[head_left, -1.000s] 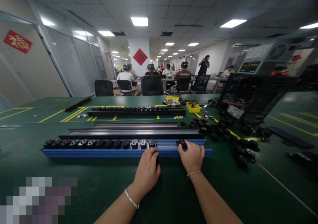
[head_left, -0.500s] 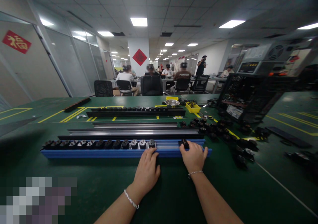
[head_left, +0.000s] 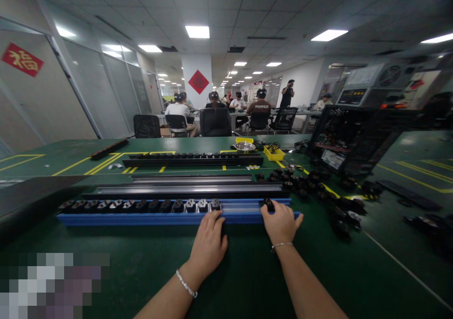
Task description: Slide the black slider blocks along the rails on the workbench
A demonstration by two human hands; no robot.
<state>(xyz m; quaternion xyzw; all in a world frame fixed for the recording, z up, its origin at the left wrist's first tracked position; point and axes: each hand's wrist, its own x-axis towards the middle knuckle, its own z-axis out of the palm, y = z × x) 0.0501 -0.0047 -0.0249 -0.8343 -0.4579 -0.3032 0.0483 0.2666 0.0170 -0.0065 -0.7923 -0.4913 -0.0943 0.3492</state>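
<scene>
A long blue rail (head_left: pixel 141 218) lies across the green table in front of me, with a row of several black socket modules (head_left: pixel 141 205) seated in its left part. My left hand (head_left: pixel 209 242) rests on the rail's front edge just right of the last module, fingers curled over it. My right hand (head_left: pixel 281 222) sits near the rail's right end, fingers pinched on a single black socket module (head_left: pixel 269 204) that is in the rail's channel.
Behind the blue rail lie grey metal rails (head_left: pixel 191 187) and a black rail of modules (head_left: pixel 198 158). A heap of loose black modules (head_left: pixel 318 191) spreads to the right, near a yellow tray (head_left: pixel 275 154), a metal bowl (head_left: pixel 245 146) and a black computer case (head_left: pixel 350 142). People sit at desks far back.
My right hand with the single module has shifted a little to the right along the rail. The left hand has stayed in place.
</scene>
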